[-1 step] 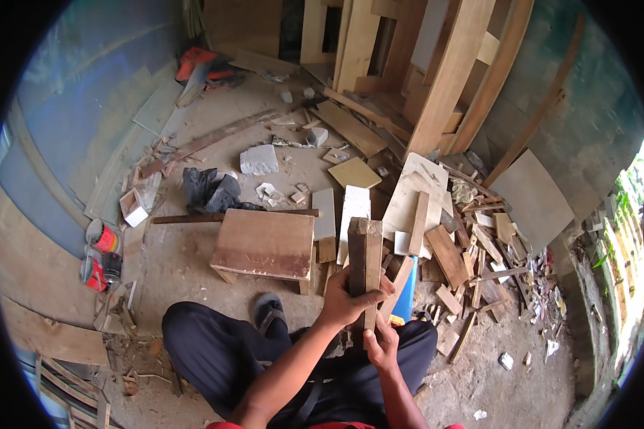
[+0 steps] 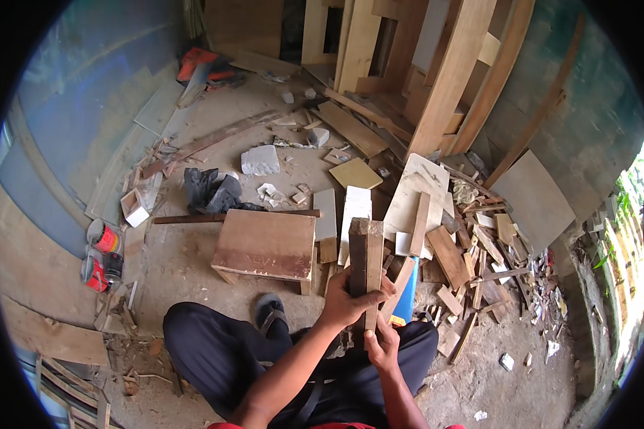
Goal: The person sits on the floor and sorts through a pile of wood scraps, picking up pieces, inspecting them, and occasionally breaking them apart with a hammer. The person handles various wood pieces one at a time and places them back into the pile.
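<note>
A dark stick (image 2: 358,254) and a pale stick (image 2: 374,250) are held side by side over the lap (image 2: 343,382). Both are wrapped by the grip of the left hand (image 2: 352,300); the pale one's low end is pinched by the right hand (image 2: 384,347). They seem to be getting lined up, so a steady hold is likely needed next. The right side is crowded by a wood pile (image 2: 447,257); bare floor (image 2: 175,275) is seen left of the stool (image 2: 266,232).

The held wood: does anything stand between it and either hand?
Nothing visible does. The left hand wraps directly around the held wood, and the right hand meets it nearer the body, thumb against its surface. The wood's far side is hidden.
</note>
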Tool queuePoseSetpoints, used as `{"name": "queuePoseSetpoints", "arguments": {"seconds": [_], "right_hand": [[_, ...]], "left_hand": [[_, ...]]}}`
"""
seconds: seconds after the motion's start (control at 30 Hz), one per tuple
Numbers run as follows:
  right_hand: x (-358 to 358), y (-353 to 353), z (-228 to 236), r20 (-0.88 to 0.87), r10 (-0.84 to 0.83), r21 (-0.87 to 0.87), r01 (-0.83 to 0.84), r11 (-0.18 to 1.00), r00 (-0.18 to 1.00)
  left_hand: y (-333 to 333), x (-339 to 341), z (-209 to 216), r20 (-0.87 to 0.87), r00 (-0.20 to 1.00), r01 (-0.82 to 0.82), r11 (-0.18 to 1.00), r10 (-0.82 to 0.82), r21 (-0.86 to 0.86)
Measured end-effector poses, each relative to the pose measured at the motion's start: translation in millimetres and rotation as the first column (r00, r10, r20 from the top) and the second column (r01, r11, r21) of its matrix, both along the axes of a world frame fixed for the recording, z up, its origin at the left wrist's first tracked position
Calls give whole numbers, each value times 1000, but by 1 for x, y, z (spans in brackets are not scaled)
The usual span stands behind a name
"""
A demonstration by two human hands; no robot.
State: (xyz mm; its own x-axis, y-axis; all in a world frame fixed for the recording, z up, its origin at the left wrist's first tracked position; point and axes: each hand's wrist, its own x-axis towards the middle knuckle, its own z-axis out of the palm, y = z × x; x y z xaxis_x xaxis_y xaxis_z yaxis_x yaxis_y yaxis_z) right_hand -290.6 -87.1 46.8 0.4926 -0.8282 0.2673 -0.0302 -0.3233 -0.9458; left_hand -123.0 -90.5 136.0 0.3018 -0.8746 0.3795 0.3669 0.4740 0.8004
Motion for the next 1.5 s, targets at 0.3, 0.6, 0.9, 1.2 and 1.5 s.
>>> {"name": "queuePoseSetpoints", "arguments": {"seconds": [0.3,0.6,0.9,1.2,1.5], "right_hand": [[8,-1,10,-4,31,-2,-31,1000,1000],[27,-37,33,-25,289,155,-282,947,957],[44,-21,35,-41,135,-108,-139,984,990],[93,-26,48,-135,3,-308,-45,950,991],[90,-31,35,-188,-33,-240,-13,971,982]], "left_hand": [[-1,5,6,-66,998,2,999,1,48],[-26,77,-15,-310,747,-364,753,587,549],[5,188,-82,-690,415,-448,793,593,412],[4,174,-92,-631,363,-413,725,686,551],[3,167,-95,-585,342,-390,678,735,624]]}}
